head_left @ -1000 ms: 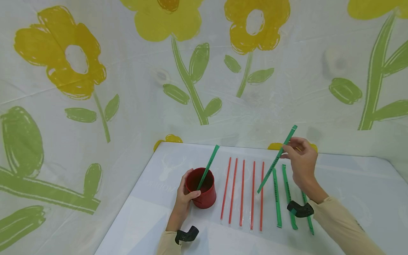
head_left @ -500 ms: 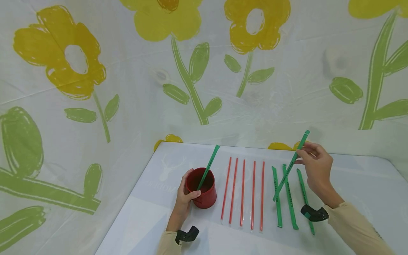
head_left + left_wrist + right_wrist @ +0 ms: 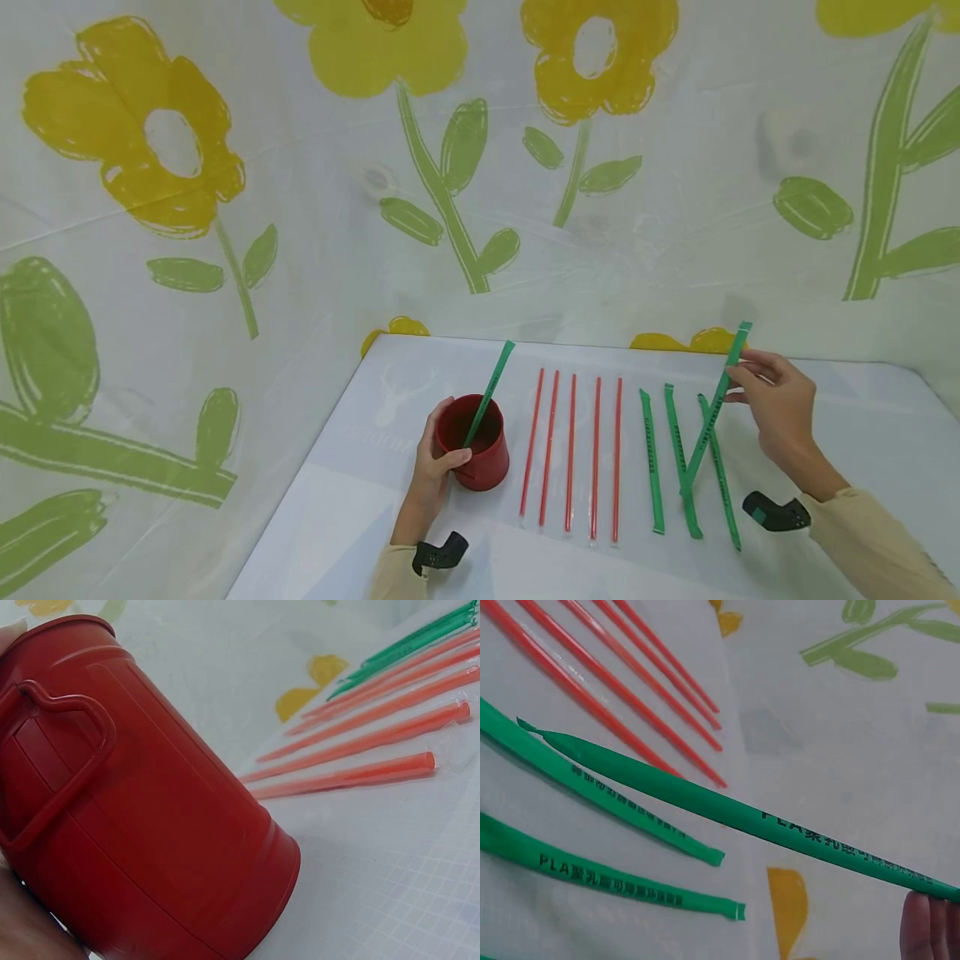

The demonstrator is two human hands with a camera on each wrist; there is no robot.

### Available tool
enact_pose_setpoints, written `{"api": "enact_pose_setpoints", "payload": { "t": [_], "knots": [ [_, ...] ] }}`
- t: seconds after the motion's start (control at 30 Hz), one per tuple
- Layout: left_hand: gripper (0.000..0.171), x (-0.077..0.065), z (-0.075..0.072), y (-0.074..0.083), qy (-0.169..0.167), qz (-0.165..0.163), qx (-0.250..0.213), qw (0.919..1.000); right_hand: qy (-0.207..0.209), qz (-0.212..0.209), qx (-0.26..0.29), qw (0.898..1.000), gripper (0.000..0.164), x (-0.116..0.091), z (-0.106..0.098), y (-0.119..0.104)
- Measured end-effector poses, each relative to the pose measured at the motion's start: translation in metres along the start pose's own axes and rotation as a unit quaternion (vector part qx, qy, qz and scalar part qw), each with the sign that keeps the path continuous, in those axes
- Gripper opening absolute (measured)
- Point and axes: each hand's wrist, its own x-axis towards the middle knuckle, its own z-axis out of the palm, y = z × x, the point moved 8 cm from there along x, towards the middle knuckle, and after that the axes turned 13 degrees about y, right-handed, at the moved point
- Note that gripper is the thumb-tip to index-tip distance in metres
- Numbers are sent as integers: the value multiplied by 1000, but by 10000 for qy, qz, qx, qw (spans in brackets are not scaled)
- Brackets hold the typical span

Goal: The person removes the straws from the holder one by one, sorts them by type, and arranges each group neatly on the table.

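Observation:
My left hand point(image 3: 433, 462) grips a red metal cup point(image 3: 489, 465) by its side, thumb near the rim. The cup's wire handle shows in the left wrist view. One green-wrapped straw leans inside the cup point(image 3: 172, 802), its upper part point(image 3: 495, 375) sticking out past the rim. On the right, my right hand point(image 3: 783, 404) pinches another green paper-wrapped straw point(image 3: 675, 791) near its upper end. That straw slants down to the left above several green-wrapped straws point(image 3: 651, 467) lying on the table. Printed characters run along its wrapper.
Several orange-red straws in clear wrappers point(image 3: 570, 454) lie side by side between the cup and the green straws. The white table point(image 3: 337, 517) meets a hanging cloth point(image 3: 315, 250) printed with flowers at its back edge.
My right hand has moved to the right and slightly down with the pinched straw, from over the red straws to over the green ones. The left hand and cup have stayed put.

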Motion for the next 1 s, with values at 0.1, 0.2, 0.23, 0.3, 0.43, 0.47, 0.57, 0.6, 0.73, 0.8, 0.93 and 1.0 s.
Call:
{"api": "enact_pose_setpoints", "payload": {
  "t": [0.1, 0.2, 0.23, 0.3, 0.43, 0.47, 0.57, 0.6, 0.73, 0.8, 0.93, 1.0],
  "knots": [
    [77, 0, -1, 0, 27, 3, -24, 10000, -91, -87, -468, 9988, 15, 4, -5, 4],
    [77, 0, -1, 1, 34, 10, -33, 10000, -213, -80, -626, 9978, 15, 7, -8, 9],
    [78, 0, -1, 1, 30, 17, -21, 10000, -252, -58, -662, 9975, 15, 8, -10, 11],
    [80, 0, 0, 2, 5, 29, 0, 10000, -336, -8, -812, 9961, 19, 10, -12, 16],
    [78, -1, 1, 2, -19, 48, 16, 10000, -477, 122, -1162, 9920, 35, 12, -17, 28],
    [77, -1, 1, 2, -16, 46, 7, 10000, -513, 151, -1250, 9907, 39, 12, -19, 31],
    [75, 0, 1, 2, -16, 66, -5, 10000, -633, 142, -1456, 9872, 44, 13, -22, 38],
    [75, 0, 1, 2, -19, 66, -5, 10000, -667, 139, -1493, 9864, 45, 13, -23, 41],
    [75, 0, 1, 0, -33, 65, -4, 10000, -803, 124, -1690, 9823, 49, 15, -27, 50],
    [75, 0, 1, 0, -16, 53, 8, 10000, -846, 212, -1772, 9803, 51, 16, -28, 55],
    [75, 0, 0, 0, -10, 62, 22, 10000, -940, 328, -2073, 9732, 51, 19, -30, 69],
    [76, 0, -1, -1, 0, 54, 27, 10000, -1008, 335, -2270, 9681, 50, 20, -29, 77]
  ]
}}
